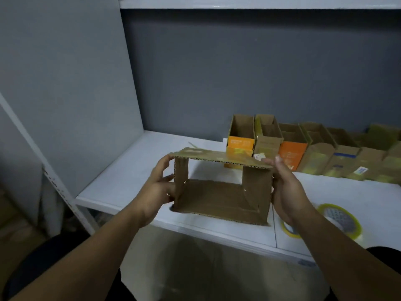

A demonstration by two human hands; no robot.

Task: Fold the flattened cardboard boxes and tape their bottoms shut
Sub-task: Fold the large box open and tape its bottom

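Note:
A brown cardboard box (219, 196) is opened into a rectangular tube and held above the front of the white shelf (121, 177), its open end facing me. My left hand (160, 187) grips its left wall, thumb at the top corner. My right hand (286, 187) holds the right wall, fingertips on the top panel's right edge. A roll of yellow-rimmed tape (338, 220) lies flat on the shelf just right of my right wrist, partly hidden by it.
Several folded cardboard boxes (269, 140) stand in a row at the back right of the shelf against the grey wall, some with orange labels. A grey side panel rises at the left. A white shelf post (63, 192) slants down at the left front.

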